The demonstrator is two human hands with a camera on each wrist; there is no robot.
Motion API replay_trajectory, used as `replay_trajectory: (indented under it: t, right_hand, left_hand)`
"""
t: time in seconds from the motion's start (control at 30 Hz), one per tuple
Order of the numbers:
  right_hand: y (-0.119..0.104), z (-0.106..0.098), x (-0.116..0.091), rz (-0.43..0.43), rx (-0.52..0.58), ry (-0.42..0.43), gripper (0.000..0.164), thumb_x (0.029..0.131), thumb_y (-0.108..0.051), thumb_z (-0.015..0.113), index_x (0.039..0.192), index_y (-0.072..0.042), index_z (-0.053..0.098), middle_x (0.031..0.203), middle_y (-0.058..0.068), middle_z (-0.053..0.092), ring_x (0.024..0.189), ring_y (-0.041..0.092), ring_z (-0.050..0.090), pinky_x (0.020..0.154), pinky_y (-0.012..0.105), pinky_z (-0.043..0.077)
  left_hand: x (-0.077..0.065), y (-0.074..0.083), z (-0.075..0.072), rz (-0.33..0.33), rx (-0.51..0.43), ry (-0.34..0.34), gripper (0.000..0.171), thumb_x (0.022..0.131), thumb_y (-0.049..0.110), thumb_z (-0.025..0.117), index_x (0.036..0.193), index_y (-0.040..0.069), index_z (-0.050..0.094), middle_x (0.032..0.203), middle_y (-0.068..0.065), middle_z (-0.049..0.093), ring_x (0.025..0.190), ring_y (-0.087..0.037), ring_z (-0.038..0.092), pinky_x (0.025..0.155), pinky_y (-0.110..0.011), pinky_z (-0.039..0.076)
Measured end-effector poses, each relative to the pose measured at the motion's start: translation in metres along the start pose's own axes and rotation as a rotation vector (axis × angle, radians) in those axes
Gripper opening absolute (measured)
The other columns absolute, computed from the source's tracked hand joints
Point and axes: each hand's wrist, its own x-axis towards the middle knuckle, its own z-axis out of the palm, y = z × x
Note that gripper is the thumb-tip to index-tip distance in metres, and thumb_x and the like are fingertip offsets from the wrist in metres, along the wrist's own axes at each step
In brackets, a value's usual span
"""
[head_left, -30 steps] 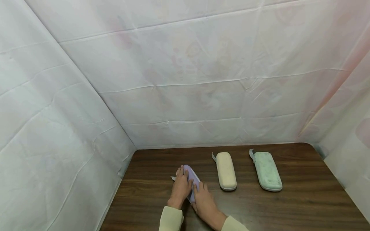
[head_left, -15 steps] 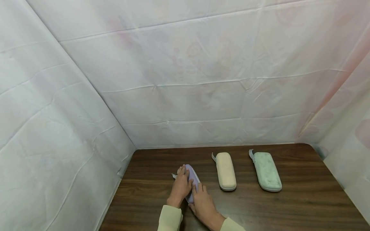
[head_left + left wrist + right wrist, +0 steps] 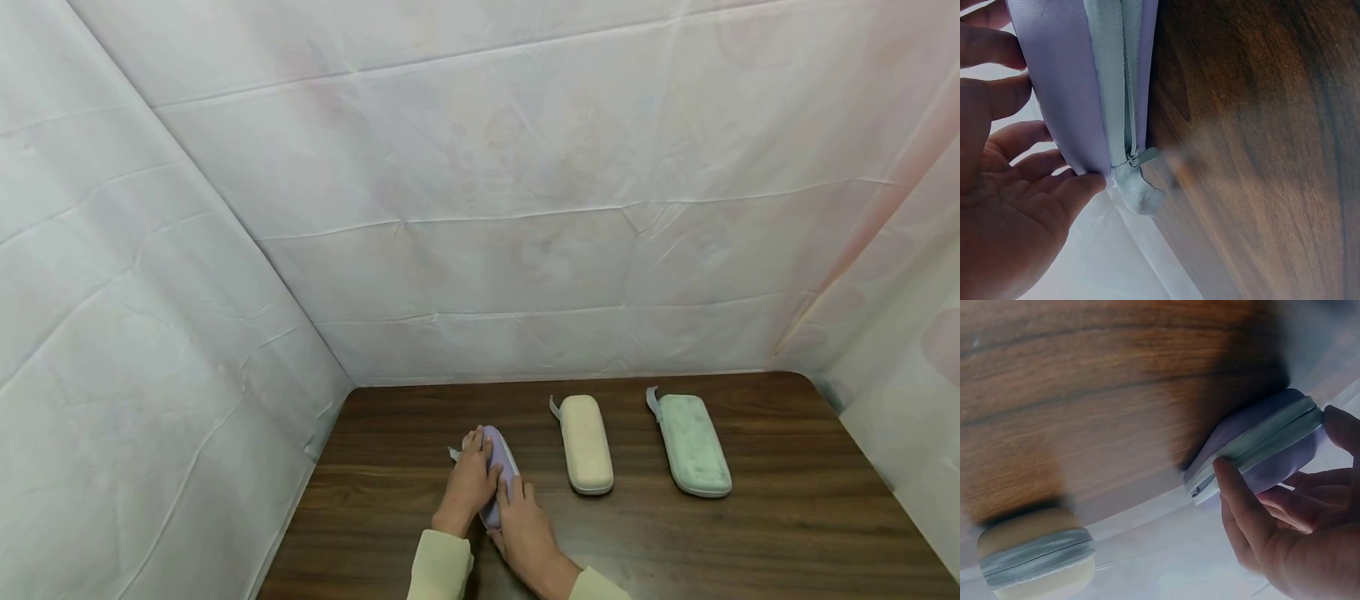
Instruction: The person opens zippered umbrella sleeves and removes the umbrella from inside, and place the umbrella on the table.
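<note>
A purple zip-up hard case lies slanted on the table's left half, between both hands. My left hand holds its far left part, fingers laid over the top. In the left wrist view, a metal zip slider sits beside a grey fabric loop, close to the fingertips. My right hand grips the near right part; the right wrist view has a fingertip on the grey zip band and another digit at the case's end. The hands hide much of the case.
To the right lie a cream zip case and a mint-green one, each with a grey loop at its far end. The brown wooden table meets white sheeting at the back and sides.
The purple case has shifted very slightly to the right and away, turning a little more upright, with both hands still on it. The cream and green cases stay put.
</note>
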Motion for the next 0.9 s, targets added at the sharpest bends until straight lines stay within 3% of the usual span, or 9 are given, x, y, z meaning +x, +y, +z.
replay_trajectory:
  t: [0.4,0.7,0.9]
  right_hand:
    - [-0.006,0.005,-0.001,0.005,-0.022,0.074,0.082,0.068,-0.045,0.098,0.127,0.006,0.071,0.109,0.017,0.056,0.091,0.026,0.057,0.062,0.026,0.057]
    - [-0.011,0.007,-0.002,0.024,-0.046,0.113,0.084,0.064,-0.045,0.099,0.125,0.005,0.072,0.106,0.015,0.055,0.089,0.025,0.057,0.055,0.026,0.055]
    - [-0.013,0.007,-0.002,0.015,-0.084,0.098,0.084,0.066,-0.049,0.098,0.125,0.004,0.073,0.106,0.014,0.055,0.088,0.023,0.057,0.054,0.023,0.054]
  left_hand:
    - [0.003,-0.005,0.002,0.015,-0.073,-0.038,0.048,0.098,0.003,0.069,0.140,-0.017,0.057,0.157,-0.035,0.044,0.146,-0.050,0.044,0.109,-0.058,0.048]
    - [0.003,-0.006,0.002,0.023,-0.093,-0.067,0.049,0.098,0.002,0.069,0.141,-0.018,0.055,0.159,-0.034,0.042,0.147,-0.049,0.043,0.112,-0.059,0.045]
    - [0.003,-0.007,0.001,0.015,-0.095,-0.096,0.050,0.100,0.004,0.067,0.144,-0.016,0.053,0.161,-0.031,0.042,0.149,-0.048,0.041,0.114,-0.059,0.042]
